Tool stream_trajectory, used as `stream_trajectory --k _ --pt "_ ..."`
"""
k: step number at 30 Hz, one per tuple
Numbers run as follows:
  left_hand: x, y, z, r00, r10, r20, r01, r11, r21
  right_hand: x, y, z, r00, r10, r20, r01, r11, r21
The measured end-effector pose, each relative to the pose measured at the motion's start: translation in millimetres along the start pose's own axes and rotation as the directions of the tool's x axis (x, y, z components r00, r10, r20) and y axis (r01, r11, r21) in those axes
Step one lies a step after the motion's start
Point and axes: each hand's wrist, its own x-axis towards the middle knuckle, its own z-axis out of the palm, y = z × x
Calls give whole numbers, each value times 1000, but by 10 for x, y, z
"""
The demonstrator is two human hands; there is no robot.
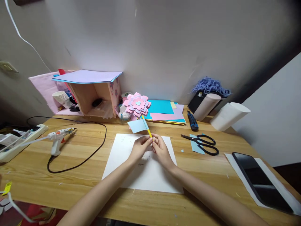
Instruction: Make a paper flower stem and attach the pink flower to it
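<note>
Both hands meet over a white sheet of paper (162, 180) on the table. Between the fingertips of my left hand (141, 147) and my right hand (161, 149) is the lower end of a paper flower's yellow stem (150, 133). Both hands are closed on it. The stem tilts up and away to a layered pink and lilac paper flower (137, 105) with a small light-blue heart at its centre. A light-blue paper leaf (137, 126) sticks out leftward from the stem, wrapped around it at one edge.
Left lie a glue gun (57, 139) with a black cord and a power strip (35, 135). Behind stand a cardboard box (115, 97) and coloured paper sheets (162, 106). Right are black scissors (202, 142), a utility knife (192, 121), white rolls (230, 116) and a phone (261, 180).
</note>
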Motion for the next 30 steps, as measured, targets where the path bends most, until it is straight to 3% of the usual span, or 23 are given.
stream_trajectory --k 4,7,9,10,11,13,15,17,19,21,25,30 --pt "83 68 291 997 70 -37 -68 995 70 -131 -46 -28 993 -79 -82 77 997 -25" --pt "144 85 311 993 111 -27 -106 985 133 -169 -189 -207 994 -97 47 103 982 -160" --pt "181 71 247 997 72 -34 -66 988 138 -145 -302 -461 984 -42 173 96 943 -318" --pt "193 60 205 999 32 -37 -27 994 109 -123 -351 -634 985 -18 170 85 914 -396" --pt "199 47 162 999 11 -38 -7 995 97 -100 -387 -834 993 -25 115 79 867 -492" --pt "192 22 91 1000 -11 -21 13 996 86 -63 -411 -1287 993 -115 -3 73 650 -756" --pt "168 -5 54 1000 1 -14 0 997 78 -52 -367 -1738 983 -132 -126 -31 560 -828" --pt "146 -34 48 1000 11 -19 -10 999 44 -62 -273 -2095 973 -30 -229 -208 316 -926" --pt "138 -60 56 1000 2 -18 -2 1000 -1 -77 -169 -2302 969 77 -233 -243 185 -952" --pt "140 -75 59 1000 -11 -16 10 1000 -24 -86 -87 -2363 967 118 -224 -240 149 -959" --pt "126 -64 23 998 7 -65 -5 999 37 -68 -29 -2273 972 130 -193 -210 130 -969" --pt "83 -20 -59 994 46 -103 -35 994 102 -51 -25 -2352 987 -16 -160 -156 137 -978"
